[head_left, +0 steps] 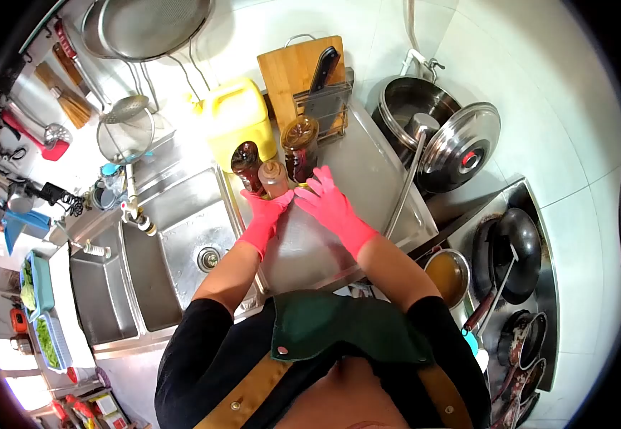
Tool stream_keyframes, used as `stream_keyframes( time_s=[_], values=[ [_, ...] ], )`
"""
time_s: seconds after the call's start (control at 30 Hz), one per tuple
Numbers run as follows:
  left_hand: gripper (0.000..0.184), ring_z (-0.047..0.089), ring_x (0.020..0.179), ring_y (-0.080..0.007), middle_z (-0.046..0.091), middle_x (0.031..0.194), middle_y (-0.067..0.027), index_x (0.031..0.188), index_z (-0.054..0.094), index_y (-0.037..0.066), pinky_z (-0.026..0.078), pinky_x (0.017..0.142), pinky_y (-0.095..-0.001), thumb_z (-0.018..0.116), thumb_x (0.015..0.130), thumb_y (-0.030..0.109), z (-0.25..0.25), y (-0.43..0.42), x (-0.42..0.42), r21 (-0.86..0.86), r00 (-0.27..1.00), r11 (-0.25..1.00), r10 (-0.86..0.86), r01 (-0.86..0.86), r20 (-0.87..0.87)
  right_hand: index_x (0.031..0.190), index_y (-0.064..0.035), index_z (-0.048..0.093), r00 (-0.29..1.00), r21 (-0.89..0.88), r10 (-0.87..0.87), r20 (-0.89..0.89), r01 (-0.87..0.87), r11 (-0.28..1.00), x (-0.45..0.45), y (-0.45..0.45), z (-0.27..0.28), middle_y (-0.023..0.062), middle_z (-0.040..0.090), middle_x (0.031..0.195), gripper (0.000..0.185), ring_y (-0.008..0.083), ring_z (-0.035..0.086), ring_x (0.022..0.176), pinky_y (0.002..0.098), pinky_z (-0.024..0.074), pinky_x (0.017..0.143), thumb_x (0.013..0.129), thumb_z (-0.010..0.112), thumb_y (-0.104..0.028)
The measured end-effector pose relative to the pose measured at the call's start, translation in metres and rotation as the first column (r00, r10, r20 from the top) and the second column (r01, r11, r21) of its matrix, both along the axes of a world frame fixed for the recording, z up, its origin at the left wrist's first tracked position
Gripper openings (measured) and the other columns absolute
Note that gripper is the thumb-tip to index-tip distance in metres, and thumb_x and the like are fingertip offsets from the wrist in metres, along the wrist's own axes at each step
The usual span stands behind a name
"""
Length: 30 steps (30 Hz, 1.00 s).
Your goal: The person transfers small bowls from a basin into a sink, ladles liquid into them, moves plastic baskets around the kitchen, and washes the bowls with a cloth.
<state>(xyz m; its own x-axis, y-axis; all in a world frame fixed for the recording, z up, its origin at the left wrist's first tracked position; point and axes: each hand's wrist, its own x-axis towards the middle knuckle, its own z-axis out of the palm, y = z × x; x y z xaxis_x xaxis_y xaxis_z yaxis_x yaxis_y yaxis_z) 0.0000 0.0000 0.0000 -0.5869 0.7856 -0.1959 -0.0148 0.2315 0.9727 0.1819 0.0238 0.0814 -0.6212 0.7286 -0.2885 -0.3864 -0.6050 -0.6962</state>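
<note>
Both my hands wear pink rubber gloves over the steel counter (303, 250). My left hand (267, 213) is at the base of a small brownish squeeze bottle (273, 180), its fingers partly hidden behind the bottles; whether it grips one I cannot tell. To the right, my right hand (328, 207) has its fingers spread, near the foot of a large dark jar (300, 150), holding nothing. A dark bottle (245, 163) stands left of the squeeze bottle. Behind them is a yellow jug (237, 118).
A double sink (182, 236) lies to the left. A cutting board (282, 75) and a knife (323, 69) in a rack stand at the back. On the right are a large pot (414, 100), a lid (461, 146), a ladle (407, 179) and a wok (518, 257).
</note>
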Motion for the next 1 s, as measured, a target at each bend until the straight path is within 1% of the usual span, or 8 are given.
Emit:
stream_keyframes(
  time_s=[0.33, 0.4, 0.57, 0.63, 0.73, 0.83, 0.9, 1.0],
  values=[
    [0.133, 0.045, 0.126, -0.0259, 0.036, 0.142, -0.0171, 0.148, 0.002, 0.001, 0.042, 0.105, -0.0413, 0.097, 0.055, 0.016, -0.023, 0.058, -0.035, 0.055, 0.983, 0.999, -0.008, -0.001, 0.181, 0.156, -0.0104, 0.001, 0.967, -0.127, -0.255, -0.029, 0.249, 0.96, -0.057, 0.034, 0.002, 0.0138, 0.008, 0.162, 0.078, 0.0249, 0.037, 0.14, 0.0388, 0.0388, 0.112, 0.102, 0.045, -0.044],
    [0.132, 0.046, 0.125, -0.0266, 0.034, 0.144, -0.0174, 0.15, 0.003, 0.0, 0.045, 0.102, -0.041, 0.096, 0.057, 0.016, -0.025, 0.051, -0.03, 0.112, 0.954, 0.992, -0.093, 0.063, 0.286, 0.155, -0.009, 0.01, 0.795, 0.348, -0.007, 0.606, -0.257, 0.902, -0.044, 0.05, -0.025, 0.013, 0.02, 0.157, 0.073, 0.0244, 0.04, 0.137, 0.0388, 0.0409, 0.11, 0.101, 0.049, -0.039],
    [0.132, 0.033, 0.136, -0.0277, 0.02, 0.154, -0.0219, 0.152, -0.007, -0.004, 0.04, 0.106, -0.0389, 0.091, 0.066, 0.02, 0.001, 0.003, -0.025, 0.164, 0.969, 0.983, -0.114, 0.078, 0.219, 0.146, -0.0065, 0.031, 0.954, 0.709, -0.24, 0.181, 0.043, 0.704, -0.013, 0.012, -0.066, 0.0142, 0.043, 0.143, 0.049, 0.0275, 0.042, 0.135, 0.0399, 0.0434, 0.106, 0.102, 0.047, -0.022],
    [0.127, 0.022, 0.144, -0.0269, 0.014, 0.158, -0.0245, 0.151, -0.006, -0.007, 0.032, 0.113, -0.0367, 0.088, 0.071, 0.023, 0.003, -0.038, -0.015, 0.201, 1.0, 0.979, -0.02, 0.019, 0.004, 0.136, -0.0063, 0.044, 0.939, 0.633, -0.19, 0.287, -0.037, 0.774, 0.001, -0.009, -0.065, 0.015, 0.049, 0.138, 0.038, 0.0286, 0.049, 0.127, 0.0378, 0.0439, 0.104, 0.103, 0.045, -0.024],
    [0.063, 0.063, 0.088, -0.0171, 0.057, 0.115, -0.0179, 0.127, 0.048, -0.005, 0.052, 0.076, -0.0291, 0.08, 0.081, 0.024, 0.016, -0.128, -0.009, 0.225, 0.976, 0.963, -0.179, 0.148, 0.124, 0.124, 0.0002, 0.057, 0.949, 0.179, -0.129, 0.288, 0.079, 0.981, 0.024, -0.074, -0.012, 0.0159, 0.06, 0.128, 0.04, 0.0256, 0.059, 0.116, 0.032, 0.0439, 0.102, 0.104, 0.045, -0.033],
    [0.032, 0.056, 0.053, -0.0091, 0.059, 0.062, -0.001, 0.076, 0.063, 0.002, 0.045, 0.052, -0.0244, 0.073, 0.088, 0.03, 0.038, -0.223, -0.008, -0.076, 0.922, 0.959, -0.239, 0.273, 0.306, 0.123, 0.0051, 0.057, 0.543, 0.704, -0.45, 0.709, -0.508, 0.496, 0.039, -0.131, 0.017, 0.0151, 0.064, 0.123, 0.048, 0.0219, 0.059, 0.117, 0.0298, 0.0431, 0.103, 0.104, 0.044, -0.037],
    [0.034, 0.055, 0.051, -0.0106, 0.061, 0.066, -0.0027, 0.083, 0.064, 0.001, 0.046, 0.048, -0.0259, 0.071, 0.089, 0.034, 0.049, -0.281, -0.014, -0.15, 0.944, 0.951, -0.231, 0.27, 0.236, 0.13, 0.0064, 0.05, 0.936, 0.144, -0.175, 0.306, 0.136, 0.98, 0.049, -0.137, -0.024, 0.0135, 0.067, 0.121, 0.044, 0.0194, 0.059, 0.117, 0.0312, 0.0447, 0.101, 0.102, 0.053, -0.028],
    [0.039, 0.061, 0.058, -0.0123, 0.067, 0.08, -0.0081, 0.094, 0.069, -0.002, 0.052, 0.052, -0.0278, 0.066, 0.092, 0.037, 0.039, -0.357, -0.04, -0.126, 0.987, 0.989, -0.064, 0.083, 0.15, 0.131, 0.0056, 0.05, 0.953, 0.037, -0.17, 0.251, 0.166, 0.985, 0.042, -0.159, -0.054, 0.0138, 0.065, 0.124, 0.054, 0.0223, 0.059, 0.117, 0.0313, 0.0471, 0.098, 0.101, 0.05, -0.039]
  ],
)
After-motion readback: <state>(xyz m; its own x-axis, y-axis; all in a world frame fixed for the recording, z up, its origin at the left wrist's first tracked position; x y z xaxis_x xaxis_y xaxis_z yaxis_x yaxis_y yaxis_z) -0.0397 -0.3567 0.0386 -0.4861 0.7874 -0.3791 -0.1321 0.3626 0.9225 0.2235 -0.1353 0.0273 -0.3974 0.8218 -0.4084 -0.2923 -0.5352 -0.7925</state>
